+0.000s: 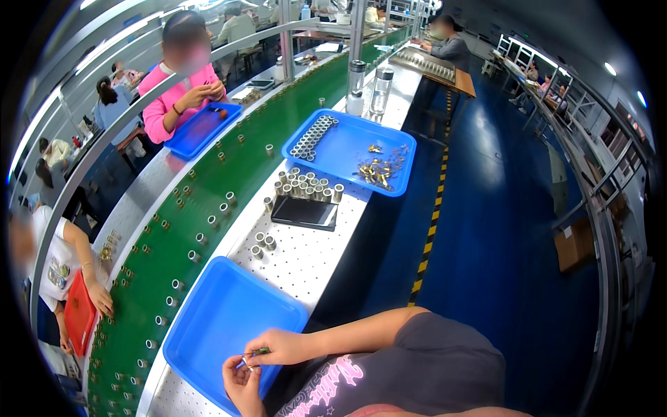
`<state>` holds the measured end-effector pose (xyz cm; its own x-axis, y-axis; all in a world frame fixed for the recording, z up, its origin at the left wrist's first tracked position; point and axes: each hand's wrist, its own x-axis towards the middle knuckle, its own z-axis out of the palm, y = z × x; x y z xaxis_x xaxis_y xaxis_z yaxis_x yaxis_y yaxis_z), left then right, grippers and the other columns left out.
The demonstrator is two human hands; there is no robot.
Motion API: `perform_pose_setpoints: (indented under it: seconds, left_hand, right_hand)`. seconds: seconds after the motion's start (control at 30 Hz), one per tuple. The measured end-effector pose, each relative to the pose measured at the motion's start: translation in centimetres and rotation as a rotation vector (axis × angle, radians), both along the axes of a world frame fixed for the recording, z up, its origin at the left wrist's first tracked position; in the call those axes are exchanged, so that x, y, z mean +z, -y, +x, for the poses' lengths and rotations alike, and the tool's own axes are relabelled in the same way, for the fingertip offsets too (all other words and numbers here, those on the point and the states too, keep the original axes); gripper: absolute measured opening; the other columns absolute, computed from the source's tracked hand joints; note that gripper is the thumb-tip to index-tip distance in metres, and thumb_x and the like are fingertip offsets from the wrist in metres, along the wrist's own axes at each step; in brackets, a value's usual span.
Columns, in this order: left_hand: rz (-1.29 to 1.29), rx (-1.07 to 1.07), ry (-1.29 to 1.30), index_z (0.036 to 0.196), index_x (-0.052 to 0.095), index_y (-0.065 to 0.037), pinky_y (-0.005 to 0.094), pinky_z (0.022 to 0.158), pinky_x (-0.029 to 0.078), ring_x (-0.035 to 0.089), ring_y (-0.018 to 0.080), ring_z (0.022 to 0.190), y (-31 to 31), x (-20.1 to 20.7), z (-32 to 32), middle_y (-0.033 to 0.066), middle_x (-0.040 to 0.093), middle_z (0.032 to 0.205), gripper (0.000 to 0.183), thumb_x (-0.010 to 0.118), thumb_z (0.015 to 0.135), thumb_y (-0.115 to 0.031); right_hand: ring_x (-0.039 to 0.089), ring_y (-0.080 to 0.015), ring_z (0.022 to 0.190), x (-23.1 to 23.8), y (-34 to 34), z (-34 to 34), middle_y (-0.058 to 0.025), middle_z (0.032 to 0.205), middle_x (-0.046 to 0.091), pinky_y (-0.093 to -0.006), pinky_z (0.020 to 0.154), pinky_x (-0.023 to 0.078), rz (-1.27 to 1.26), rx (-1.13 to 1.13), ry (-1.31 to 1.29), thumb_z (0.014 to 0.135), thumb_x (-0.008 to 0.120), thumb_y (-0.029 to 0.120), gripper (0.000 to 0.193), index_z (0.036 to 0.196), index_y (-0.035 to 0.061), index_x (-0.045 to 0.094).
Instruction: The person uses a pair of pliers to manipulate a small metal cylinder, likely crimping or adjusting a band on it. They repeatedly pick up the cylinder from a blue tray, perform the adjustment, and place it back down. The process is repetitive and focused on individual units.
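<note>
Where the right hand [272,346] and left hand [240,383] meet, both are pinched narrow on a small metallic part [248,362], its exact shape too small to tell. Part sits between the hands, over the near side of a blue tray [215,306]. Left of grip, past the tray: green conveyor belt [243,174] carrying metal cylinders [178,284]. Above grip in view, beyond tray: three upright metal sleeves [270,244], then a dark flat device [303,213]; farther still, a second blue tray [347,142] with rings [313,137] and brass-coloured pieces [377,171].
</note>
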<state>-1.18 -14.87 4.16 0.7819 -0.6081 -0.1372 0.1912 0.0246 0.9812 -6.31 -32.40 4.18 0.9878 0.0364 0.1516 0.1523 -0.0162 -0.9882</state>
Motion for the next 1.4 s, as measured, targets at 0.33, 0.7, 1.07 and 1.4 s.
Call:
perform_pose_setpoints:
  seconds: [0.33, 0.7, 1.07, 1.4]
  left_hand:
    - [-0.146, 0.13, -0.135, 0.114, 0.049, 0.002, 0.0268, 0.076, 0.049, 0.061, 0.0178, 0.084, 0.7, 0.8, -0.1, 0.0121, 0.058, 0.099, 0.038, 0.06, 0.078, 0.004]
    - [-0.153, 0.062, -0.176, 0.119, 0.046, -0.001, 0.0264, 0.078, 0.048, 0.059, 0.0166, 0.087, -0.3, 0.0, 0.1, 0.0101, 0.059, 0.101, 0.037, 0.059, 0.084, -0.001]
    - [-0.18, 0.126, -0.258, 0.122, 0.044, 0.0, 0.0251, 0.075, 0.048, 0.058, 0.0159, 0.087, 0.2, 1.0, -0.2, 0.0106, 0.057, 0.103, 0.041, 0.059, 0.085, -0.002]
    - [-0.154, 0.161, -0.264, 0.123, 0.043, 0.0, 0.0269, 0.077, 0.048, 0.058, 0.0173, 0.089, 0.1, 0.7, 0.0, 0.012, 0.057, 0.105, 0.044, 0.06, 0.083, -0.002]
  right_hand:
    - [0.055, -0.0115, 0.07, -0.8, -0.5, 0.7, -0.0047, 0.074, 0.058, -0.0258, 0.067, 0.046, 0.401, 0.103, -0.094, 0.092, 0.051, 0.022, 0.024, 0.083, 0.0001, 0.056]
    - [0.054, -0.0108, 0.071, -0.5, -1.2, 0.7, -0.004, 0.074, 0.057, -0.0254, 0.069, 0.044, 0.369, 0.132, -0.117, 0.092, 0.051, 0.024, 0.025, 0.083, 0.0007, 0.055]
    - [0.053, -0.0102, 0.068, -1.1, -1.2, 0.8, -0.0028, 0.071, 0.055, -0.0249, 0.067, 0.043, 0.342, 0.134, -0.095, 0.092, 0.051, 0.026, 0.027, 0.083, 0.0011, 0.055]
    - [0.053, -0.0102, 0.068, -1.1, -1.4, 0.9, -0.0031, 0.071, 0.056, -0.0245, 0.065, 0.042, 0.332, 0.142, -0.103, 0.092, 0.05, 0.024, 0.026, 0.079, 0.0013, 0.054]
